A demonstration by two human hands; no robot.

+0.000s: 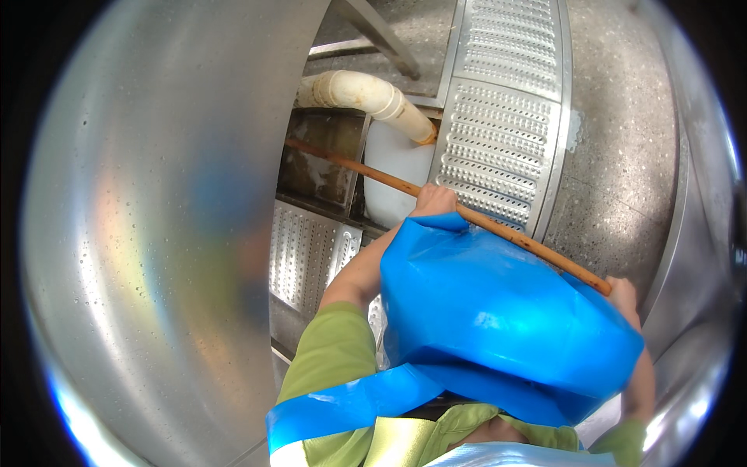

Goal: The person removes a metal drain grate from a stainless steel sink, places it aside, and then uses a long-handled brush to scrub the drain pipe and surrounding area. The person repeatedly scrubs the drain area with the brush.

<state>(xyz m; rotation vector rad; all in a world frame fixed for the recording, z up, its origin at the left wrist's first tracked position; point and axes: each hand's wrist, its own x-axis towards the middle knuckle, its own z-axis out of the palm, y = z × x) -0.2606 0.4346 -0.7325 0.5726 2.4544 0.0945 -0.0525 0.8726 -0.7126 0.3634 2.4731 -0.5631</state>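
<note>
A long wooden pole (525,242) runs slantwise across the view in front of a blue waterproof apron (502,303). My left hand (436,199) is closed around its middle stretch. At the pole's near end, on the right, is my right hand (623,295), its fingers curled at the tip of the wood and partly hidden by the apron. The far end of the pole reaches over an open floor drain pit (318,157) and passes out of sight behind a steel surface.
White foam (397,175) fills part of the drain below a stained plastic pipe (362,93). Perforated steel drain covers (496,140) lie in the speckled floor (613,157). A large steel panel (175,175) rises on the left; a metal leg (385,41) stands beyond the pipe.
</note>
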